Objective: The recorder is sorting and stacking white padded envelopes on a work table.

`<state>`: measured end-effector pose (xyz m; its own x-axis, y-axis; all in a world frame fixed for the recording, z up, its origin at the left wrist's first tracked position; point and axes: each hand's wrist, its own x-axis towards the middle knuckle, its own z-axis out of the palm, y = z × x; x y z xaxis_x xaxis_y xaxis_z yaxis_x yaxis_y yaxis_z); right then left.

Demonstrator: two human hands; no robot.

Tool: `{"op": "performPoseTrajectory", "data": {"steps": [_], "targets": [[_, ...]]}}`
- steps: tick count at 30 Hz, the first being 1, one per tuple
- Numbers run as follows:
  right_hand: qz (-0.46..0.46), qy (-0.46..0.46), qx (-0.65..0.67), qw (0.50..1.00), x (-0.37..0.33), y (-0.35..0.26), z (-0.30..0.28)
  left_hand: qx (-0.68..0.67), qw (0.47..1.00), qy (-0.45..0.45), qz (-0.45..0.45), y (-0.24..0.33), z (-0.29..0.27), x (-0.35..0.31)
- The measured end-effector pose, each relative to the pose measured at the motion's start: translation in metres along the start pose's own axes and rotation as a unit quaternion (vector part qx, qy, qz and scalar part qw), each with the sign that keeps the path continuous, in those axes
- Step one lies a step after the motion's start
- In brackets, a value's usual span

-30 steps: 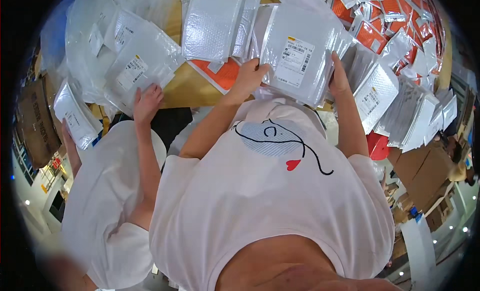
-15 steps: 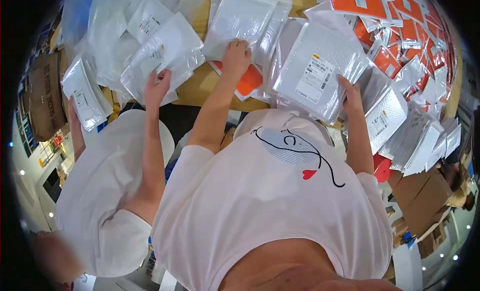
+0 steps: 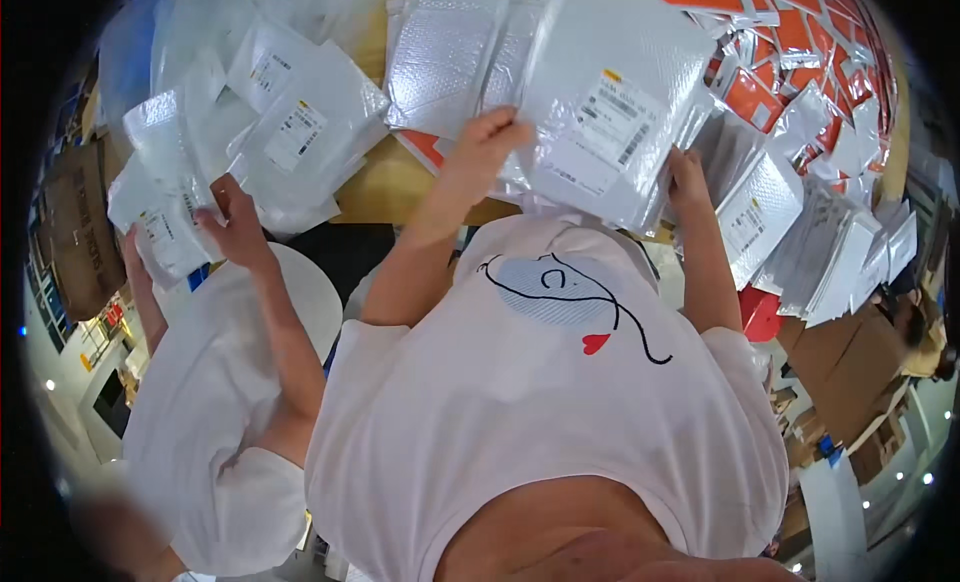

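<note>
A white bubble mailer with a shipping label is lifted and tilted before me. My left hand is closed at its left edge, fingertips against the plastic. My right hand grips its lower right edge, the thumb up along the side. Beyond my left hand lies a pile of clear-wrapped bubble mailers with no labels showing. An orange package peeks out beneath that pile, next to my left wrist.
At left, a co-worker's hands handle labelled mailers; more labelled mailers lie between us. Orange packages in clear wrap heap at the far right. Stacked mailers line the right edge. Cardboard boxes stand at the lower right.
My left hand has left the unlabelled pile and come right to the labelled mailer, which is now raised and more upright. The co-worker's right hand has moved left to the mailers there.
</note>
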<state>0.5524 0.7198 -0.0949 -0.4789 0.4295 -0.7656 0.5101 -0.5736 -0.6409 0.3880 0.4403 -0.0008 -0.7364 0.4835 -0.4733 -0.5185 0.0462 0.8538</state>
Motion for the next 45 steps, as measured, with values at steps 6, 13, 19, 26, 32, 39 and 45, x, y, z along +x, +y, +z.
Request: {"op": "performPoseTrajectory", "data": {"steps": [6,13,19,26,32,39,45], "targets": [[0.025,-0.002,0.029,0.999,0.005,0.0,-0.007,0.184,0.982,-0.019,-0.04,-0.056,0.016,0.016],[0.005,0.021,0.074,0.997,-0.005,-0.006,0.006,0.247,0.969,-0.015,-0.028,-0.07,0.017,0.02],[0.015,-0.009,0.053,0.998,-0.003,-0.006,-0.001,0.283,0.959,-0.006,-0.01,-0.074,0.019,0.02],[-0.015,-0.021,-0.009,1.0,-0.015,-0.017,0.012,0.444,0.878,0.111,0.142,-0.071,-0.009,0.052],[-0.039,-0.039,-0.003,0.998,-0.014,-0.016,0.015,0.637,0.701,0.198,0.254,-0.104,-0.103,0.088],[-0.018,-0.017,0.009,1.0,-0.017,-0.017,0.02,0.46,0.859,0.209,0.085,0.022,-0.065,0.031],[-0.002,-0.045,0.006,0.999,0.007,0.005,-0.013,0.01,0.997,0.051,0.057,0.059,0.0,-0.022]]}}
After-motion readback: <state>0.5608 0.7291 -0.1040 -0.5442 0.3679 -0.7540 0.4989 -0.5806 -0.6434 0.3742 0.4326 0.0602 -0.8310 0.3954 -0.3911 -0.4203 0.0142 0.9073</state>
